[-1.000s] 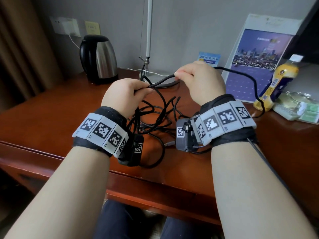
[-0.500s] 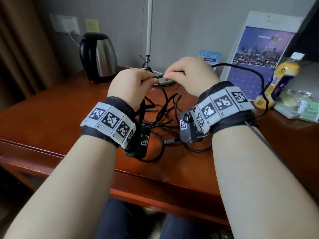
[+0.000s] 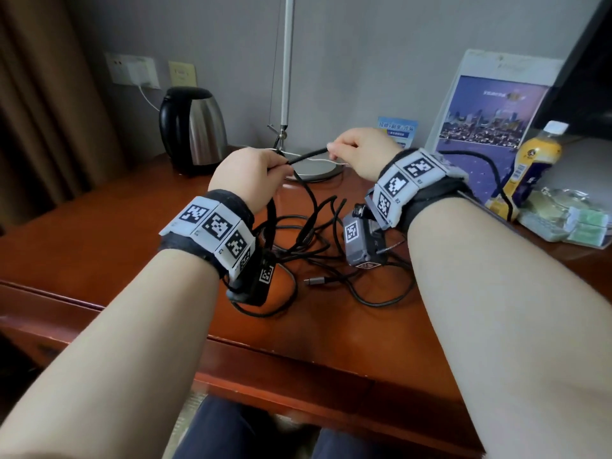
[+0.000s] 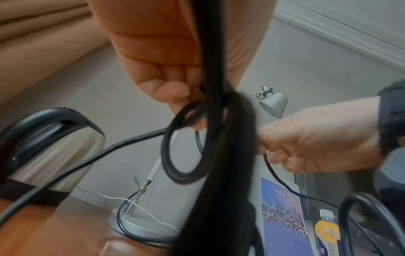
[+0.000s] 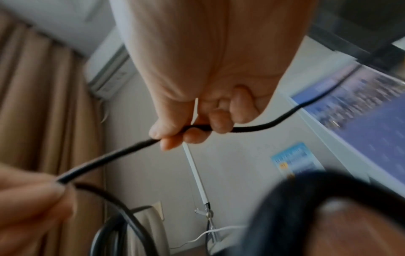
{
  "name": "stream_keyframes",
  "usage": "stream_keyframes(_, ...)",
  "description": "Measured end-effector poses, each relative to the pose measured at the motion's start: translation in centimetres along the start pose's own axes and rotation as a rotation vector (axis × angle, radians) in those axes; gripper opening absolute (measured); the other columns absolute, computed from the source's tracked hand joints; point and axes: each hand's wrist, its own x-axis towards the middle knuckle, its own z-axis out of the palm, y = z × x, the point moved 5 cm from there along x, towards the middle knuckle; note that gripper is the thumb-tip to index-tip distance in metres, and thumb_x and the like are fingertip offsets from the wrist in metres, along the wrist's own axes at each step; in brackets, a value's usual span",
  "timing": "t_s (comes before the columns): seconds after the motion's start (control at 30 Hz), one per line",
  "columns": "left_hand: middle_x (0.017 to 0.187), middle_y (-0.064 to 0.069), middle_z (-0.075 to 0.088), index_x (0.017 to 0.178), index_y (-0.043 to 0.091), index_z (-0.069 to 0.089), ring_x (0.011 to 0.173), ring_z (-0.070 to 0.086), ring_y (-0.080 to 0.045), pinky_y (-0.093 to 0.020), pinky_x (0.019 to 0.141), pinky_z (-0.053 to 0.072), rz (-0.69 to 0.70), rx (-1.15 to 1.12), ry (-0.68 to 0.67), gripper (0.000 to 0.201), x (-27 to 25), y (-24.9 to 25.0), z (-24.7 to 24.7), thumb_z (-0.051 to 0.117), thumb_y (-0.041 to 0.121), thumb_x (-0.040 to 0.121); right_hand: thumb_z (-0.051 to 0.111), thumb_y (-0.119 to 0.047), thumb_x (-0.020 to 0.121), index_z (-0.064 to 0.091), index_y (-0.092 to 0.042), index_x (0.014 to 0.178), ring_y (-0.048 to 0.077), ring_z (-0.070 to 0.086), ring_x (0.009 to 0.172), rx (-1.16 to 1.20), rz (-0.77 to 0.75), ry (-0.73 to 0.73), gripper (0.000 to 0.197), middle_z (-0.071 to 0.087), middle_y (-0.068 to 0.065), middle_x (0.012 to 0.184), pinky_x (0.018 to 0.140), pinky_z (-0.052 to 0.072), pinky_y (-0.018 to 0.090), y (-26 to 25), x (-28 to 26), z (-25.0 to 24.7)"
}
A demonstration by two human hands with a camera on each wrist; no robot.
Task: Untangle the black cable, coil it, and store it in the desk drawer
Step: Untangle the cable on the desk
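Observation:
A black cable (image 3: 314, 226) lies in a loose tangle on the brown desk (image 3: 99, 240), its metal plug (image 3: 316, 281) resting near the front. Both hands are raised above the tangle. My left hand (image 3: 248, 177) grips a loop of the cable (image 4: 186, 147), with strands hanging down past the wrist. My right hand (image 3: 361, 154) pinches the cable (image 5: 197, 128) between thumb and fingers. A short taut stretch (image 3: 306, 156) runs between the two hands. Another length arcs right from the right hand toward the bottle. No drawer front is clearly visible.
A black and steel kettle (image 3: 192, 130) stands at the back left. A lamp base (image 3: 314, 168) with a thin pole sits behind the hands. A yellow bottle (image 3: 530, 160), a purple brochure stand (image 3: 490, 127) and packets (image 3: 579, 220) crowd the right side.
Both hands have lifted slightly and drawn apart, so a short stretch of cable is now pulled tight between them. The tangle on the desk has shifted a little.

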Motion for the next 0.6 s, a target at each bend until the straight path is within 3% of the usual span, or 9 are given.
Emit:
stream_keyframes(0.13, 0.078, -0.006, 0.059, 0.099, 0.01, 0.07, 0.076, 0.053, -0.022, -0.028, 0.074, 0.042, -0.021, -0.002, 0.0, 0.026, 0.7, 0.3, 0.1, 0.051, 0.027, 0.093, 0.042, -0.039, 0.096, 0.067, -0.019, 0.101, 0.013, 0.048, 0.072, -0.1, -0.08, -0.031, 0.032, 0.057, -0.002, 0.083, 0.06, 0.033, 0.025, -2.0, 0.3, -0.1)
stream_keyframes(0.23, 0.076, -0.006, 0.058, 0.097, 0.009, 0.07, 0.074, 0.052, -0.021, -0.029, 0.072, 0.041, -0.02, -0.018, -0.006, 0.026, 0.8, 0.3, -0.1, 0.051, 0.027, 0.093, 0.043, -0.039, 0.096, 0.066, -0.019, 0.093, 0.011, 0.042, 0.062, -0.125, -0.108, -0.072, 0.031, 0.049, -0.004, 0.072, 0.055, 0.029, 0.025, -2.4, 0.2, -0.1)
stream_keyframes(0.33, 0.078, -0.009, 0.064, 0.096, 0.006, 0.07, 0.08, 0.06, -0.026, -0.029, 0.077, 0.044, -0.024, -0.051, -0.012, 0.027, 0.7, -0.3, -0.3, 0.053, 0.027, 0.093, 0.042, -0.036, 0.097, 0.061, -0.02, 0.087, 0.009, 0.038, 0.057, -0.072, -0.069, -0.021, 0.027, 0.044, -0.005, 0.065, 0.056, 0.029, 0.027, -1.7, 0.4, -0.9)
stream_keyframes(0.47, 0.083, -0.015, 0.069, 0.092, 0.004, 0.071, 0.083, 0.063, -0.028, -0.033, 0.083, 0.048, -0.056, -0.086, -0.023, 0.028, 0.4, -1.4, -0.3, 0.055, 0.027, 0.092, 0.04, -0.035, 0.098, 0.061, -0.019, 0.093, 0.011, 0.036, 0.054, -0.074, 0.036, 0.057, 0.027, 0.041, -0.004, 0.061, 0.053, 0.028, 0.026, -0.8, 0.7, -1.5)
stream_keyframes(0.53, 0.082, -0.015, 0.069, 0.089, 0.005, 0.07, 0.082, 0.063, -0.029, -0.034, 0.083, 0.049, -0.071, -0.07, -0.042, 0.028, 0.6, -1.5, -0.2, 0.053, 0.027, 0.092, 0.039, -0.029, 0.098, 0.065, -0.013, 0.102, 0.016, 0.042, 0.059, -0.098, 0.09, 0.06, 0.03, 0.049, 0.002, 0.071, 0.055, 0.03, 0.027, -1.0, 1.1, -1.3)
stream_keyframes(0.6, 0.079, -0.014, 0.068, 0.076, 0.008, 0.065, 0.078, 0.061, -0.029, -0.033, 0.081, 0.049, -0.086, -0.065, -0.059, 0.028, 0.9, -1.3, 0.1, 0.052, 0.026, 0.093, 0.038, -0.018, 0.096, 0.066, -0.015, 0.107, 0.023, 0.053, 0.073, -0.13, 0.074, 0.06, 0.031, 0.056, 0.008, 0.096, 0.062, 0.038, 0.027, -1.8, 1.3, -0.6)
